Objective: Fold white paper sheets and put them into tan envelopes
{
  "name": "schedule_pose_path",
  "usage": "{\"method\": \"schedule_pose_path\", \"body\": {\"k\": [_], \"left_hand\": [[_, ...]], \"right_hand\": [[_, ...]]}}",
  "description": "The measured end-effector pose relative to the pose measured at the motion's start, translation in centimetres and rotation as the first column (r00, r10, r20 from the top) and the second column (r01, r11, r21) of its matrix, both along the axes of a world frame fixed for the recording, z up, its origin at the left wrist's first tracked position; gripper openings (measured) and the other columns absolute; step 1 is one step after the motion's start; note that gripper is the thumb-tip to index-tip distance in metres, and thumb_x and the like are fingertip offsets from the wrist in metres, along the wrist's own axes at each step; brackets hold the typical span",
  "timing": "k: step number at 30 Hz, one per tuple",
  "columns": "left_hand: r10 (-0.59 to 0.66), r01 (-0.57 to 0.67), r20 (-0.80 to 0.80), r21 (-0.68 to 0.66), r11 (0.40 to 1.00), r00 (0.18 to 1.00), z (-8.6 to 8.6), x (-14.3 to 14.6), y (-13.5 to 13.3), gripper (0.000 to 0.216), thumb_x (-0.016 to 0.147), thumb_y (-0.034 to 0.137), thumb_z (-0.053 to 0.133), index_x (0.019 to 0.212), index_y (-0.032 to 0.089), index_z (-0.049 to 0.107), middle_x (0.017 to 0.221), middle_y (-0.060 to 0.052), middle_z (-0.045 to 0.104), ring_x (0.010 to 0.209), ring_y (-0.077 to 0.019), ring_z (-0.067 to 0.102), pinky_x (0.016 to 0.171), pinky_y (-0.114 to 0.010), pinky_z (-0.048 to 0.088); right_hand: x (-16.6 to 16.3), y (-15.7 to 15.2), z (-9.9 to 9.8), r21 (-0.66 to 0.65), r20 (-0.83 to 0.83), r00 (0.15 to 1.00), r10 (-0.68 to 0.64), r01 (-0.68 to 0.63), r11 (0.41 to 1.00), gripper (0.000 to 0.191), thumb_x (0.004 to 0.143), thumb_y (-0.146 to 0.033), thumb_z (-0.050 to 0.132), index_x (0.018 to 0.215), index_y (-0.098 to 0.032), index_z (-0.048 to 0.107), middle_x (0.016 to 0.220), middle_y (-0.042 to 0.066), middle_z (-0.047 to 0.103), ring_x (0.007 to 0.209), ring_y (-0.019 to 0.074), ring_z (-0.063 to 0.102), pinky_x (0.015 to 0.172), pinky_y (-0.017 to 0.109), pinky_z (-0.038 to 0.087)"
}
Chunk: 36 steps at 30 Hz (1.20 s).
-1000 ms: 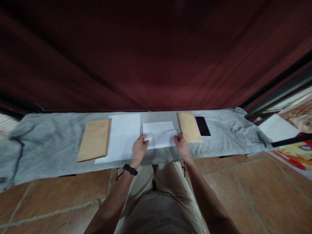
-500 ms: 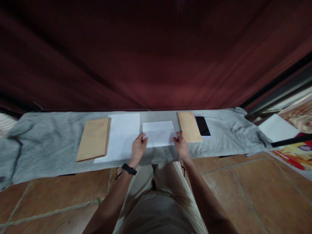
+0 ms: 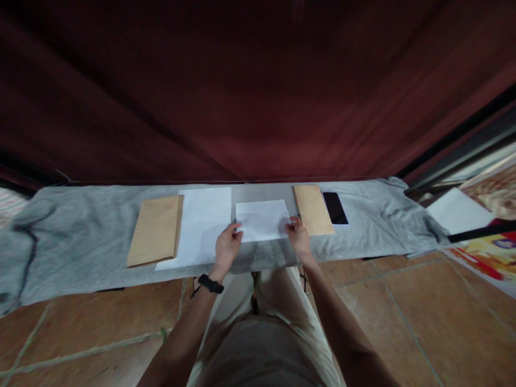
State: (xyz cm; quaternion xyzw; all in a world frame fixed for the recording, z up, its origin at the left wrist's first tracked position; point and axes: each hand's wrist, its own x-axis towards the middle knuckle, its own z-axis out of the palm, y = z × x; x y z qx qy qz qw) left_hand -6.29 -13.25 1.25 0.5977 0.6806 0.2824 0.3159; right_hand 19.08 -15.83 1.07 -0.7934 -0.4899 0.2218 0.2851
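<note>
A folded white sheet of paper (image 3: 262, 220) lies on the grey cloth (image 3: 88, 242) in front of me. My left hand (image 3: 227, 248), with a black watch on the wrist, pinches the sheet's near left corner. My right hand (image 3: 299, 236) pinches its near right corner. The lower flap is folded up over the sheet. To the left lies a stack of white paper (image 3: 203, 223), and beside it a pile of brown envelopes (image 3: 156, 230). A single brown envelope (image 3: 313, 208) rests just right of the folded sheet.
A black phone (image 3: 335, 208) lies right of the single envelope. A dark red curtain (image 3: 242, 91) hangs behind the cloth-covered bench. White paper (image 3: 457, 210) and colourful printed sheets (image 3: 489, 252) sit at far right. Terracotta floor tiles (image 3: 100, 328) lie below.
Both hands have carried the sheet's near edge away from me, folding the lower flap up over it so the folded sheet looks shorter. Other things stayed put.
</note>
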Motion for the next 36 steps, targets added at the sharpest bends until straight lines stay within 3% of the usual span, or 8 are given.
{"method": "schedule_pose_path", "body": {"k": [8, 13, 21, 29, 36], "left_hand": [[0.017, -0.02, -0.095, -0.034, 0.999, 0.995, -0.1, 0.4, 0.5, 0.034, 0.087, 0.025, 0.063, 0.12, 0.023, 0.071, 0.086, -0.002, 0.073, 0.076, -0.0184, 0.068, 0.07, -0.026, 0.049], [0.03, -0.033, -0.122, -0.021, 0.999, 0.992, 0.1, 0.5, 0.9, 0.035, 0.087, 0.025, 0.063, 0.121, 0.024, 0.071, 0.087, -0.003, 0.073, 0.079, -0.0197, 0.068, 0.071, -0.027, 0.049], [0.052, -0.053, -0.099, -0.003, 0.999, 0.994, 0.0, 0.6, 1.6, 0.036, 0.088, 0.027, 0.062, 0.122, 0.022, 0.071, 0.088, -0.004, 0.074, 0.078, -0.0195, 0.068, 0.072, -0.028, 0.049], [0.009, -0.015, 0.082, 0.072, 0.997, 0.997, -1.0, -0.2, 1.4, 0.033, 0.087, 0.034, 0.063, 0.114, 0.019, 0.073, 0.08, -0.003, 0.072, 0.071, -0.0173, 0.066, 0.067, -0.026, 0.05], [0.028, -0.028, 0.0, 0.027, 0.999, 1.0, -0.8, 0.1, 1.4, 0.032, 0.085, 0.029, 0.063, 0.115, 0.022, 0.073, 0.081, -0.002, 0.072, 0.073, -0.0178, 0.066, 0.069, -0.027, 0.05]], "right_hand": [[0.9, -0.4, -0.5, 0.175, -0.187, 0.981, 0.052, -0.019, 0.984, 0.044, 0.091, -0.041, 0.048, 0.123, -0.015, 0.064, 0.077, 0.001, 0.063, 0.07, 0.0174, 0.058, 0.07, 0.027, 0.046], [1.2, -1.0, -1.0, 0.197, -0.322, 0.941, 0.104, -0.041, 0.979, 0.048, 0.088, -0.044, 0.051, 0.125, -0.017, 0.065, 0.078, -0.001, 0.059, 0.068, 0.0155, 0.053, 0.067, 0.025, 0.046], [1.0, 0.0, -0.9, 0.173, -0.244, 0.965, 0.097, -0.055, 0.983, 0.044, 0.088, -0.038, 0.05, 0.121, -0.015, 0.069, 0.078, 0.002, 0.066, 0.067, 0.0165, 0.054, 0.069, 0.026, 0.045], [1.0, 0.6, -0.9, 0.117, -0.135, 0.986, 0.097, -0.081, 0.99, 0.042, 0.091, -0.037, 0.049, 0.123, -0.017, 0.069, 0.081, 0.003, 0.069, 0.072, 0.0175, 0.059, 0.069, 0.026, 0.044], [0.7, 0.9, -0.5, 0.065, -0.04, 0.996, 0.076, -0.073, 0.995, 0.038, 0.094, -0.036, 0.05, 0.123, -0.02, 0.069, 0.085, 0.003, 0.071, 0.073, 0.017, 0.062, 0.069, 0.024, 0.044]]}}
